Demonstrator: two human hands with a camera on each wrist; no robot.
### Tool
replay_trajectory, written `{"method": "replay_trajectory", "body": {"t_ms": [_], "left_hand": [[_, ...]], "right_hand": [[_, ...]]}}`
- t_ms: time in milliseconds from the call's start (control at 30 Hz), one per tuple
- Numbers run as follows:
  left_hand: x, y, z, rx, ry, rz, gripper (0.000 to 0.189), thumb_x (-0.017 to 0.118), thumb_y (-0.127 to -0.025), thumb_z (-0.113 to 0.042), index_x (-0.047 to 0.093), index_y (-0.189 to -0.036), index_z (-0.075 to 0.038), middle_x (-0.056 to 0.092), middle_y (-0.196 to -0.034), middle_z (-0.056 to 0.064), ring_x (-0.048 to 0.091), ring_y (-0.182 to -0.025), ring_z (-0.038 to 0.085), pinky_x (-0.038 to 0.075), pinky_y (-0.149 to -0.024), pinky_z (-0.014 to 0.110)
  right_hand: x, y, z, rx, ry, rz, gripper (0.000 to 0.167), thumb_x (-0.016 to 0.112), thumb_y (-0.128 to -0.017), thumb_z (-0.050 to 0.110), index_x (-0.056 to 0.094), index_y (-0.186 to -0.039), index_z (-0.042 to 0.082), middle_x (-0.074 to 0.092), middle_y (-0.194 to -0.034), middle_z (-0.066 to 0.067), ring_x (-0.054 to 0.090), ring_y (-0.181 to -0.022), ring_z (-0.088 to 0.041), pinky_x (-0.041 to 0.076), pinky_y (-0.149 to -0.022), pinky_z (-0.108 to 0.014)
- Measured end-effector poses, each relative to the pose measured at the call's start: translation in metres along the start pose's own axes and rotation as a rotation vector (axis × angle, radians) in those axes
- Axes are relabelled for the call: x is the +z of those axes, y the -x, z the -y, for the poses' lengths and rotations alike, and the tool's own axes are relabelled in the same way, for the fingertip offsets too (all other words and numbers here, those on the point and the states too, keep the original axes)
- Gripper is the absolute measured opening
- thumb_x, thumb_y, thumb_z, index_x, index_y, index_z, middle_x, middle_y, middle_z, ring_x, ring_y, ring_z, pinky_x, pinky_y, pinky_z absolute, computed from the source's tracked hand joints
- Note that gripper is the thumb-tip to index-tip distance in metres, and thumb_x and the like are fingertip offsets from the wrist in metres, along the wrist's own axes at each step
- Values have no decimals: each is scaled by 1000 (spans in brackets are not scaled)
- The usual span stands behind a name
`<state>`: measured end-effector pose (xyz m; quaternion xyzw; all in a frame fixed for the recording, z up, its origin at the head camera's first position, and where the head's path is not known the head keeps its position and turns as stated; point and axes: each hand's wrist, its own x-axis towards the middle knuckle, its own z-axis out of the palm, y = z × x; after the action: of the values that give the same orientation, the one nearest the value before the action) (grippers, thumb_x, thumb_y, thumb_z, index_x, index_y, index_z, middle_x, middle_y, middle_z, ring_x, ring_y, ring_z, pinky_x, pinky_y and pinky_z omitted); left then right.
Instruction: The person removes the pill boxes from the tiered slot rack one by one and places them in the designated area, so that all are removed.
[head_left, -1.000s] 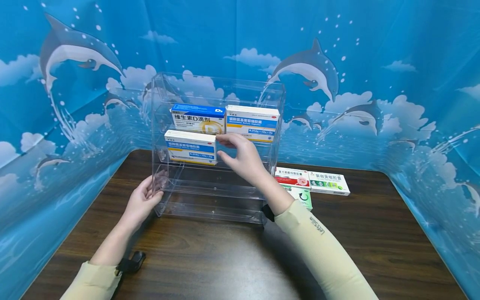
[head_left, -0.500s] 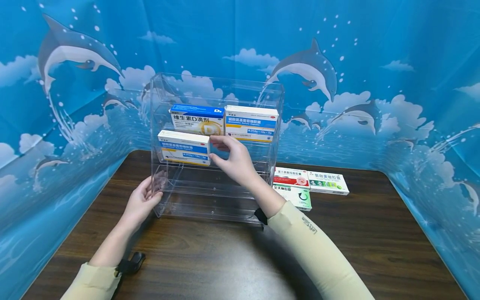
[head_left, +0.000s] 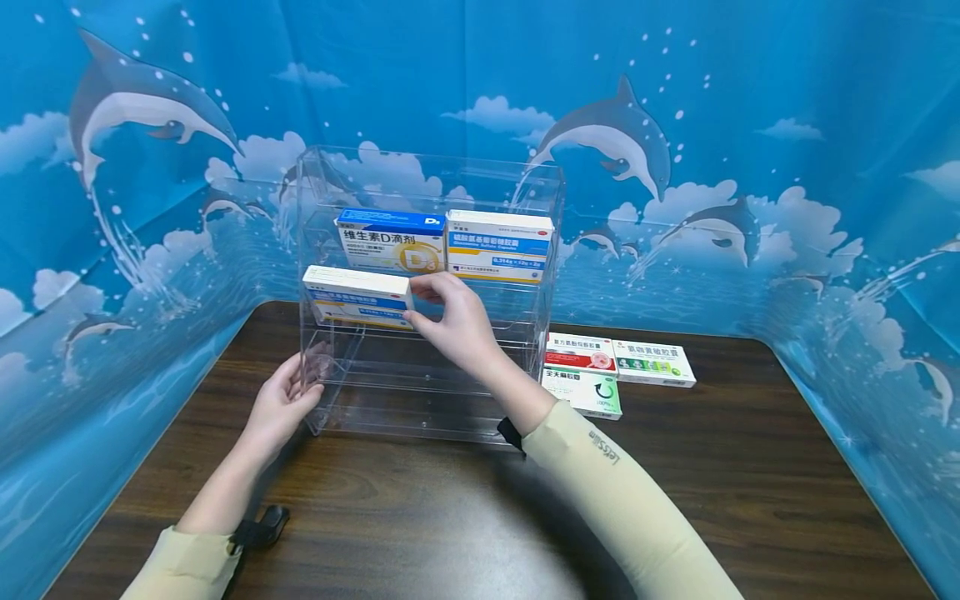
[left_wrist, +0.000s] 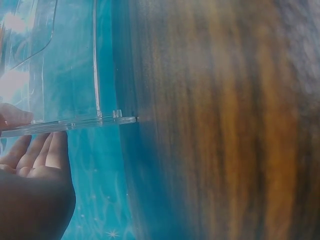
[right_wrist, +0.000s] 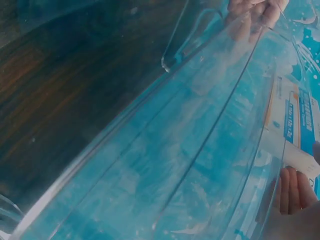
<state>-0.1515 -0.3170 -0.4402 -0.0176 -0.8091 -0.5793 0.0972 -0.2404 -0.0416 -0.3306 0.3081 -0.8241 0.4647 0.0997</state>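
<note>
A clear tiered display rack (head_left: 427, 429) stands on the table. In the head view, my left hand (head_left: 277, 408) grips its left side wall; the left wrist view shows the thumb on one face and fingers (left_wrist: 45, 152) on the other. On the rack's middle tier, at the left, is a white-and-blue medicine box (head_left: 356, 298), its upper face tipped into view. My right hand (head_left: 457, 321) pinches its right end. Above it, on a higher tier, a vitamin D drops box (head_left: 392, 242) stands beside another white-and-blue medicine box (head_left: 498, 247).
Right of the rack, a red-and-white box (head_left: 581, 354), a green-and-white box (head_left: 581, 392) and a white box with green print (head_left: 652, 363) lie on the dark wooden table (head_left: 750, 467). A blue dolphin-print curtain (head_left: 750, 100) surrounds the table.
My right hand has moved left along with the medicine box, which now sits nearer the rack's left wall and has tilted to show more of its top. The left hand stays on the rack.
</note>
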Motion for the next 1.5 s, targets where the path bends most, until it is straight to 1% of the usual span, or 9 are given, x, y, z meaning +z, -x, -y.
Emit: {"method": "replay_trajectory", "body": {"t_ms": [300, 567, 700, 833, 933, 1000, 1167, 1400, 1500], "left_hand": [[0, 0, -1, -23, -12, 1, 61, 54, -104, 6, 31, -161, 11, 45, -154, 42, 48, -108, -30, 45, -95, -4], [-1, 1, -1, -11, 0, 1, 61, 55, -104, 7, 32, -160, 12, 45, -153, 40, 50, -108, -30, 47, -94, -3], [-1, 1, 1, 16, 14, -9, 60, 56, -103, 7, 34, -158, 13, 65, -138, -6, 53, -109, -27, 48, -95, -2], [-1, 1, 1, 13, 6, -9, 59, 56, -104, 6, 34, -158, 13, 61, -130, -21, 52, -109, -28, 48, -95, -2], [-2, 1, 0, -4, -24, -7, 60, 57, -104, 4, 33, -159, 13, 59, -142, 3, 50, -109, -29, 48, -95, -2], [-2, 1, 0, -5, -26, -9, 60, 56, -104, 5, 34, -158, 13, 59, -143, 6, 51, -109, -29, 48, -95, -2], [-1, 0, 0, -20, -38, -5, 60, 56, -104, 5, 33, -159, 13, 49, -151, 34, 50, -107, -29, 48, -94, -3], [-1, -1, 0, -18, -18, 13, 61, 56, -104, 5, 31, -160, 12, 42, -154, 42, 48, -108, -31, 47, -94, -3], [-1, 0, 0, -19, -33, 6, 60, 56, -105, 4, 32, -159, 12, 43, -153, 42, 48, -108, -31, 47, -94, -4]], "right_hand": [[8, -3, 1, 4, 23, -105, 31, 83, -94, 16, 75, -121, 5, 75, -116, -9, 73, -107, -20, 63, -97, -27], [3, -7, 2, -39, -65, -137, 28, 83, -94, 14, 76, -119, 4, 74, -111, -12, 72, -104, -25, 66, -96, -36], [-7, -7, 7, -69, -136, -171, 26, 81, -95, 11, 76, -118, 2, 73, -110, -14, 70, -104, -27, 66, -96, -43], [-21, -5, 14, -95, -180, -208, 26, 81, -95, 10, 76, -119, 1, 74, -111, -14, 68, -105, -26, 66, -96, -36], [-34, -2, 17, -117, -205, -232, 27, 81, -94, 8, 76, -119, 0, 74, -113, -15, 69, -104, -26, 65, -95, -30], [-42, 1, 19, -132, -222, -252, 27, 81, -94, 6, 76, -119, -2, 74, -113, -16, 70, -103, -27, 65, -96, -31], [-63, 13, 22, -145, -253, -305, 28, 80, -93, 2, 74, -120, -5, 73, -114, -20, 71, -102, -29, 65, -97, -36], [-96, 39, 20, -113, -288, -394, 29, 77, -93, -3, 72, -121, -9, 70, -115, -23, 69, -96, -6, 63, -93, -22], [-109, 50, 16, -86, -301, -430, 29, 76, -93, -4, 72, -122, -9, 71, -112, -16, 68, -94, -3, 62, -92, -20]]}}
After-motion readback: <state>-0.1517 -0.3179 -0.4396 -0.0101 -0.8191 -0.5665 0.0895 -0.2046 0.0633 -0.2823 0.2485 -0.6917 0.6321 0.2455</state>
